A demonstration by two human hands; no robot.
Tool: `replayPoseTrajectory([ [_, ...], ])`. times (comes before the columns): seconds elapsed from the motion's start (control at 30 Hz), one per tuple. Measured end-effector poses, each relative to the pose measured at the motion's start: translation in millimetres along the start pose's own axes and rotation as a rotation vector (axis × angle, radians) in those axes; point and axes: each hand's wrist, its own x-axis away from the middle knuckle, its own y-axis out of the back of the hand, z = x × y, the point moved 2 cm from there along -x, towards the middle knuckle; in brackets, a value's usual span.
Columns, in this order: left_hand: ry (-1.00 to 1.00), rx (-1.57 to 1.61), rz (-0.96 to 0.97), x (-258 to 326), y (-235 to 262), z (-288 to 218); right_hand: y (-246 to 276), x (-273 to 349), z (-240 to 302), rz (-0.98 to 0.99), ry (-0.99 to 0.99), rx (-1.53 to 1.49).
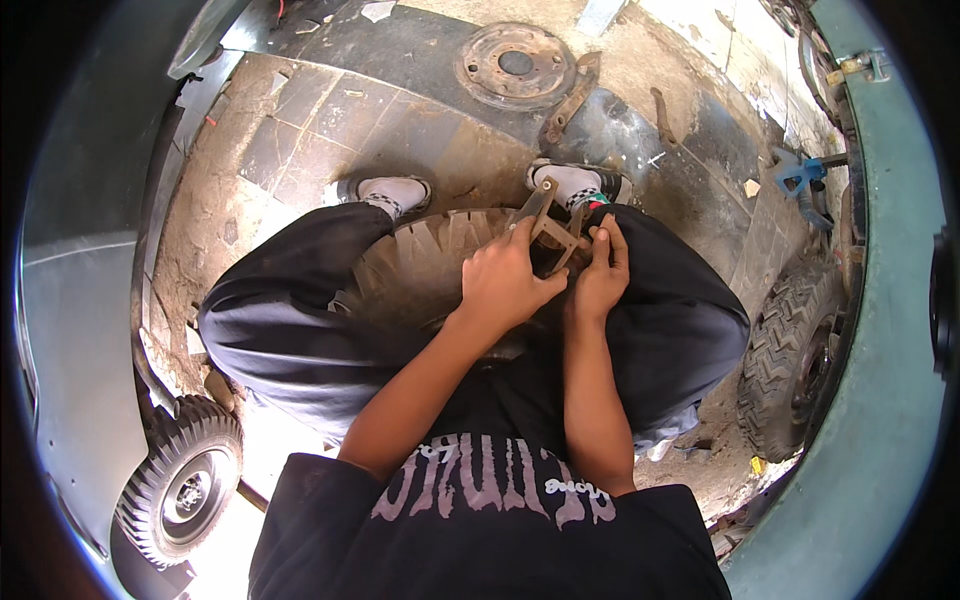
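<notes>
A brown, angular metal bracket point(557, 232) is held above the tyre point(425, 245) that lies between the knees. It is gripped from the left by the left hand point(507, 275), whose fingers are closed over its left side with the thumb reaching toward the near end. From the left hand the bracket lies to the far right; from the right hand point(600, 272), to the far left. Its long axis seems to run roughly far to near, with the far end left exposed beyond the fingers. The right hand is held narrow just beside the right edge, fingers bent; whether a small part is pinched there cannot be told.
</notes>
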Motion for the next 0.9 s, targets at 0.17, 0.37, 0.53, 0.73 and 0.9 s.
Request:
replayPoseTrajectory([
  [0.17,-0.011,0.059,0.071,-6.1,10.1,0.9,7.5,23.6,46.9,0.136,0.1,0.198],
  [0.37,-0.019,0.154,0.162,-14.7,4.1,28.5,20.8,54.7,74.1,0.296,0.552,0.554],
  [0.53,-0.138,0.041,0.04,-27.3,-19.7,33.7,10.7,76.5,80.2,0.388,0.526,0.729],
  [0.73,-0.101,-0.087,-0.145,-22.5,-6.0,7.2,9.7,72.0,76.7,0.337,0.527,0.77],
  [0.9,-0.517,0.621,0.04,-71.5,-26.1,43.6,10.5,90.5,93.8,0.377,0.571,0.969],
])
